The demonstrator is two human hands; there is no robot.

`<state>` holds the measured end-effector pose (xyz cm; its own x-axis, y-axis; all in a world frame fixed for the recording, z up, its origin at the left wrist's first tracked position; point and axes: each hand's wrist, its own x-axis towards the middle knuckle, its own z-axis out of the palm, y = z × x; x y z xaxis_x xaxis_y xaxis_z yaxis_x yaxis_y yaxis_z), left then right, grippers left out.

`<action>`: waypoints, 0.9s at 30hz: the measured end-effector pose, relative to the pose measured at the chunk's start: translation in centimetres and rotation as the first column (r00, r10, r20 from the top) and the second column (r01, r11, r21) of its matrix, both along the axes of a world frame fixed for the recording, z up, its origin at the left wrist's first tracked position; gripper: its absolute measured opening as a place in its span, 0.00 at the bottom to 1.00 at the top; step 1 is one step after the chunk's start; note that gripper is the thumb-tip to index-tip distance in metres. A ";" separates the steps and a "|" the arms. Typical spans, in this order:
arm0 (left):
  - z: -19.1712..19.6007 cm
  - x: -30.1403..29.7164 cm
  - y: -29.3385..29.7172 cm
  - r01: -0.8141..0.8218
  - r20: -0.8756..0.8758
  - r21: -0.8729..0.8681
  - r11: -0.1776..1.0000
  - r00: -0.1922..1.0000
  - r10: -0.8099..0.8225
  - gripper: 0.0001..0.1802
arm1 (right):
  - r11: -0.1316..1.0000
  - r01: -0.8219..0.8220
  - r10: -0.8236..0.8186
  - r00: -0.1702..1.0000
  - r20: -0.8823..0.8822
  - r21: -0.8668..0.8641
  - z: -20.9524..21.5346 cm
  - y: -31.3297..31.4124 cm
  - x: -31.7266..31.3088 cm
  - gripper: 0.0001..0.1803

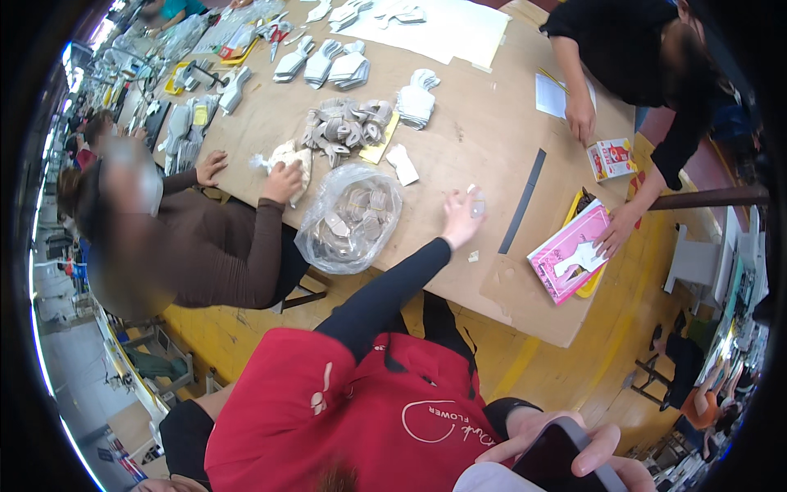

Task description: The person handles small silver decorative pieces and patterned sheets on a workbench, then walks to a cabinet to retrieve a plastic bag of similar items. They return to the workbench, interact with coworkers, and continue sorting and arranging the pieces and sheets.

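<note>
My left hand [464, 220] reaches across the brown-covered table in a black sleeve. Its fingers are bent round a small pale grey piece [478, 208], partly covered by them. Close to my body at the lower right, my right hand [598, 449] grips a smartphone [551, 463] with a dark screen. Left of my reaching hand lies a white cut piece [402, 164]. A clear plastic bag [316, 246] with bundled grey pieces sits at the table's near edge. Behind it is a heap of grey bundles [348, 127]. A dark flat strip [522, 201] lies right of my left hand.
Stacks of white shaped pieces [348, 67] stand farther back. At left, a person in brown [221, 254] handles a cream bundle [288, 160]. Across at right, a person in black [602, 41] touches a pink box [545, 266] on a yellow tray; a red-and-white box [611, 160] stands nearby.
</note>
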<state>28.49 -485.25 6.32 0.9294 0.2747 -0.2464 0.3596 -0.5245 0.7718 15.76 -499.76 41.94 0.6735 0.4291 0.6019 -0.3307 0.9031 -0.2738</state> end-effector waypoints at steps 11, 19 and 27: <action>-0.7 -4.9 4.3 0.031 0.233 -0.282 0.959 0.972 0.037 0.19 | 0.998 -0.028 0.029 1.000 0.013 -0.047 0.2 -0.3 0.2 0.23; 3.4 -13.5 18.5 -0.436 0.168 -0.029 0.900 0.885 0.434 0.20 | 0.980 -0.165 0.166 0.986 0.000 -0.112 0.7 -0.2 2.9 0.29; 8.2 -14.1 18.8 -0.357 -0.012 -0.432 0.828 0.921 0.390 0.19 | 0.932 -0.055 -0.108 0.902 -0.417 -0.359 -5.3 4.2 5.2 0.43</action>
<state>14.42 -466.44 14.48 0.7964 0.4915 -0.3524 0.3963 0.0160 0.9180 20.99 -495.55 36.61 0.8416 0.5359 0.0672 -0.4649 0.7820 -0.4151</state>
